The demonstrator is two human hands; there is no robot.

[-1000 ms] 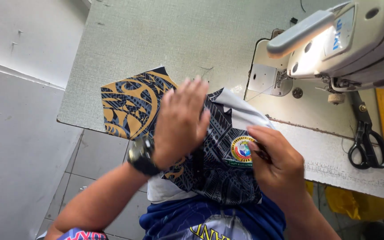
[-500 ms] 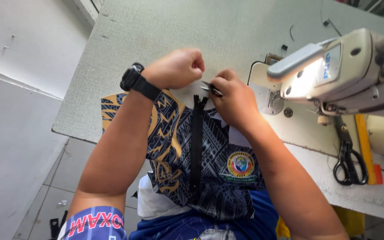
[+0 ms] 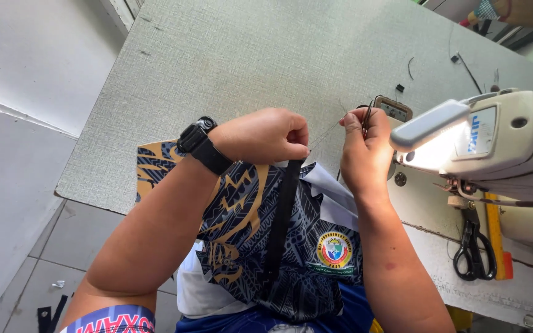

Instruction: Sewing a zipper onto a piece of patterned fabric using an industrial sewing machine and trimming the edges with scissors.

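Left hand (image 3: 265,135) pinching black strip (image 3: 282,222), garment (image 3: 260,246) below

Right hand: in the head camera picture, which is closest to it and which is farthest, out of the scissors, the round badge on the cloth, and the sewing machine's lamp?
From the right hand:
1. Sewing machine's lamp, just to its right, almost touching.
2. Round badge, below it, on the patterned cloth by the forearm.
3. Scissors, farthest, down at the right under the machine.

You're pinching the dark patterned garment (image 3: 251,228) in your left fingers (image 3: 291,143), its black strip (image 3: 282,216) hanging straight down below them; a thin thread (image 3: 327,132) runs taut across to your right fingertips (image 3: 358,123).
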